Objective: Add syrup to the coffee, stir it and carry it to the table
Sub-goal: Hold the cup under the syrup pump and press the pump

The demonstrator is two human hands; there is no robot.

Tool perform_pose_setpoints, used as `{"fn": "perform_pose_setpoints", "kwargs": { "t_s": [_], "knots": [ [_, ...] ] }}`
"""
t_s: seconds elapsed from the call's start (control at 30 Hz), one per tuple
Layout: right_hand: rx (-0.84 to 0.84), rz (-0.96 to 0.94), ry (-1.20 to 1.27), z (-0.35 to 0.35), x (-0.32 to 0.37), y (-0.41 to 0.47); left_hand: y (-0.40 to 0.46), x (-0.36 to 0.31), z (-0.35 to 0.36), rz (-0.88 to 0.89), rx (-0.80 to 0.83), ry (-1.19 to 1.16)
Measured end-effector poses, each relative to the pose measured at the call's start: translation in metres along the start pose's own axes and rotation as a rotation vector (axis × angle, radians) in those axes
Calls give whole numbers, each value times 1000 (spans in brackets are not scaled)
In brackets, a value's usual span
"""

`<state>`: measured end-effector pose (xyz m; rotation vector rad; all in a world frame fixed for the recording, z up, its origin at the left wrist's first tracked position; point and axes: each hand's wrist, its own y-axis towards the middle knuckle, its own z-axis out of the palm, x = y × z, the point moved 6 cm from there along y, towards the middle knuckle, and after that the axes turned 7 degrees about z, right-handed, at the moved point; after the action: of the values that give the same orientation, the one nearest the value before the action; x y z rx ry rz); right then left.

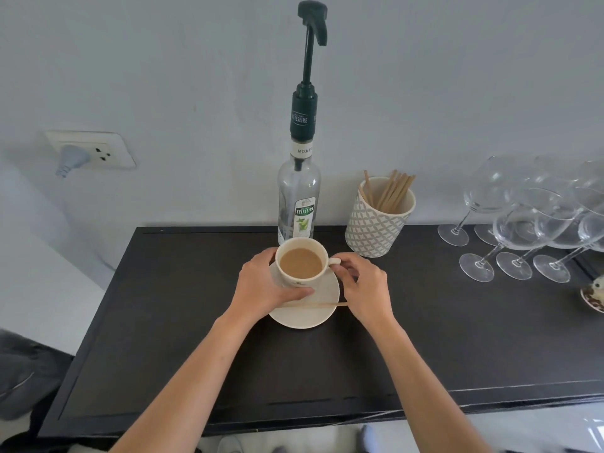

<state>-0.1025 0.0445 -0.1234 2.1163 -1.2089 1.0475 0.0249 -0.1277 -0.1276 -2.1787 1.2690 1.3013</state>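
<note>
- A long black rectangular table (163,322) fills the lower view, set against a pale grey wall.
- At three o'clock on the table stands a cluster of clear stemmed wine glasses (529,223), well apart from the cup but lying to the right of any path a carrier might take.
- At twelve o'clock, just behind the cup, rises a tall clear glass syrup bottle with a dark green pump top (298,204). Its spout points forward over the cup, probably so syrup falls straight in. The tall pump could be knocked if the cup is lifted carelessly.
- At one o'clock sits a round white-and-grey patterned pot of wooden stir sticks (379,220), near the bottle.
- In the centre lies a round cream saucer (304,317), flat on the table.
- On it stands a cream ceramic cup of milky brown coffee (301,264), upright and nearly full, so it will likely spill if tilted.
- The left hand (264,286) curls around the cup's left side, thumb across its front, steadying it.
- The right hand (362,289) pinches the cup's small handle at three o'clock.
- A thin wooden stir stick (322,306) lies across the saucer's near part; it may roll off in carrying.
- At nine o'clock on the wall, a white socket with a grey plug (91,152).
</note>
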Motion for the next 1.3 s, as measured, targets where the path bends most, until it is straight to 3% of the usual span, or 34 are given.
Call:
{"fn": "perform_pose_setpoints", "kwargs": {
  "t_s": [0.37,0.8,1.07,1.2,1.3],
  "knots": [
    [-65,-134,-2,-41,68,25,39,-69,-45,180,-30,-3],
    [-52,-277,75,-95,153,47,65,-146,-106,218,-127,49],
    [217,-256,102,-142,196,61,81,-170,-120,243,-144,30],
    [80,-268,229,-176,251,77,86,-176,-126,254,-149,47],
    [109,-285,115,-171,289,88,87,-182,-127,263,-149,67]
  ]
}}
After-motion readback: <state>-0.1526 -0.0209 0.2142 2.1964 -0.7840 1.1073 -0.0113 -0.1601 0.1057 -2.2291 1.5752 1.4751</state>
